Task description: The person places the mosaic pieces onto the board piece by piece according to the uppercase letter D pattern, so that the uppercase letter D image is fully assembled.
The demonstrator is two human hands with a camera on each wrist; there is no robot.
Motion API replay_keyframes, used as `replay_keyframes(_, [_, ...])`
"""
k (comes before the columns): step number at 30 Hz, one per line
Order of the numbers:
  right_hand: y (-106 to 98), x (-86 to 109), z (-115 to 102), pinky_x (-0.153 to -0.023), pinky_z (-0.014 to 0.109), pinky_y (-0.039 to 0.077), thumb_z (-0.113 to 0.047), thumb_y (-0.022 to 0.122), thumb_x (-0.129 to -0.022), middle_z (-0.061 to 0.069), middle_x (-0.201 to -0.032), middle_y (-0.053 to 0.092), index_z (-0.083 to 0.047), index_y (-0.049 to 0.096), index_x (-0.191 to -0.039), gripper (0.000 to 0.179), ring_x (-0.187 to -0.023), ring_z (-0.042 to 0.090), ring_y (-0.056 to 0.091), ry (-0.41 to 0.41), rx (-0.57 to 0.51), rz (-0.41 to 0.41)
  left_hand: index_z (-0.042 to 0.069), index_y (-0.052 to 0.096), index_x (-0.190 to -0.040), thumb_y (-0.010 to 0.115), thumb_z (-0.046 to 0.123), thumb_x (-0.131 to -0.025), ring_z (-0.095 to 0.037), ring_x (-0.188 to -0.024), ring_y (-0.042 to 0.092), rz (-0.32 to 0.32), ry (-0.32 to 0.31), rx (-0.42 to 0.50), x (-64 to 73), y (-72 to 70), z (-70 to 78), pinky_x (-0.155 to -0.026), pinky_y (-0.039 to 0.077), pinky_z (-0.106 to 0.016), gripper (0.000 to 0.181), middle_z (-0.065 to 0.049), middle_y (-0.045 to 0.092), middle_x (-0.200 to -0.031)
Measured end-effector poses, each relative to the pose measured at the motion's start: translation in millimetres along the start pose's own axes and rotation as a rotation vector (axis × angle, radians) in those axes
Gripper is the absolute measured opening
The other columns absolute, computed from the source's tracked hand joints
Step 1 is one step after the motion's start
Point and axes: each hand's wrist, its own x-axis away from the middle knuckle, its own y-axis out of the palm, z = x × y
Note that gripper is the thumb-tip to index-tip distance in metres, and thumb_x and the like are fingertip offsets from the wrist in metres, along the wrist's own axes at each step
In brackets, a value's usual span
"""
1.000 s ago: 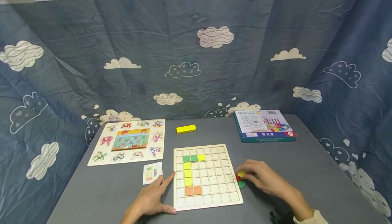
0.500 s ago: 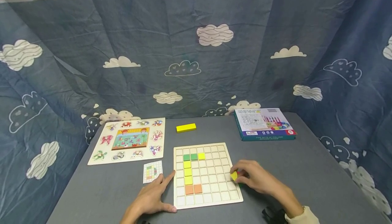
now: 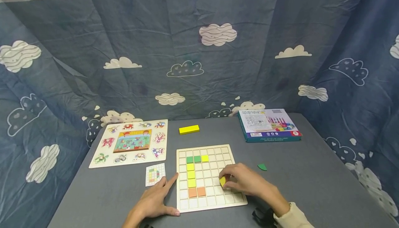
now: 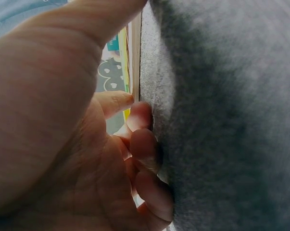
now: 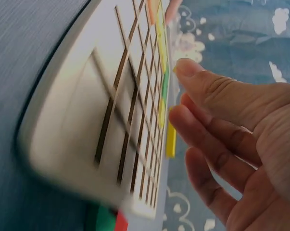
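Observation:
My right hand (image 3: 246, 181) pinches a small yellow tile (image 3: 222, 181) between thumb and fingers, over the right part of a pale wooden grid board (image 3: 215, 205). In the right wrist view, the hand (image 5: 226, 130) is above the board surface (image 5: 72, 115), with the tile mostly hidden at the thumb tip. Green, yellow and orange tiles (image 3: 197, 192) fill some squares toward the board's left. At the board's left side, my left hand (image 3: 152, 198) touches the edge with its outstretched index finger, while the thumb rests by the near corner. The left wrist view shows this hand (image 4: 87, 159) against the tabletop.
A printed pattern card (image 3: 155, 174) lies left of the board. Behind it is an animal puzzle board (image 3: 103, 151). A yellow block (image 3: 188, 129) and a boxed game (image 3: 270, 125) stand farther back. A green curved piece (image 3: 262, 167) lies right of the board.
My right hand has picked up the yellow tile from the pile beside the board and moved left over the grid. The green piece is uncovered. The left hand stays in place.

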Motion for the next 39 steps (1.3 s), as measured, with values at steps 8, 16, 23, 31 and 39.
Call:
replay_keyframes(8, [21,-19.1,-12,-0.076,0.024,0.050,-0.026,0.077,-0.089,-0.010,-0.099,0.069,-0.017,0.076,-0.103,0.017,-0.084,0.000,0.058,-0.037,0.042,-0.038,0.017,0.027,-0.160,0.083,0.065,-0.065,-0.017,-0.089,0.044,0.000,0.000,-0.007,0.3,-0.7,-0.6,-0.070,0.042,-0.039,0.120,-0.006,0.048,-0.110])
replay_keyframes(16, [32,-22.0,-17,-0.079,0.023,0.051,-0.022,0.076,-0.090,-0.009,-0.096,0.068,-0.017,0.076,-0.097,0.009,-0.087,0.001,0.059,-0.092,0.122,-0.021,0.017,0.027,-0.160,0.083,0.064,-0.063,-0.016,-0.085,0.041,0.007,0.009,-0.007,0.4,1.4,-0.6,-0.067,0.040,-0.036,0.121,-0.005,0.047,-0.107])
replay_keyframes(23, [36,-23.1,-20,-0.079,0.023,0.051,-0.024,0.078,-0.088,-0.011,-0.094,0.065,-0.018,0.076,-0.094,0.009,-0.085,0.000,0.058,-0.066,0.165,-0.001,0.017,0.026,-0.160,0.083,0.065,-0.063,-0.016,-0.084,0.040,0.013,0.002,-0.009,0.0,1.9,-0.8,-0.067,0.038,-0.035,0.122,-0.001,0.043,-0.101])
replay_keyframes(31, [37,-23.9,-24,-0.075,0.024,0.050,-0.025,0.079,-0.086,-0.010,-0.090,0.066,-0.018,0.076,-0.092,0.010,-0.082,0.001,0.058,-0.044,0.212,0.024,0.017,0.027,-0.160,0.083,0.064,-0.063,-0.016,-0.084,0.039,0.004,-0.006,-0.003,0.6,-0.4,0.3,-0.067,0.037,-0.034,0.122,-0.001,0.042,-0.101])
replay_keyframes(39, [38,-24.5,-22,-0.075,0.025,0.051,-0.024,0.079,-0.086,-0.010,-0.091,0.068,-0.018,0.076,-0.093,0.010,-0.084,0.002,0.060,-0.063,0.220,0.021,0.018,0.027,-0.160,0.083,0.066,-0.063,-0.016,-0.081,0.038,0.010,-0.005,0.001,0.8,0.8,0.4,-0.064,0.035,-0.032,0.121,0.000,0.041,-0.097])
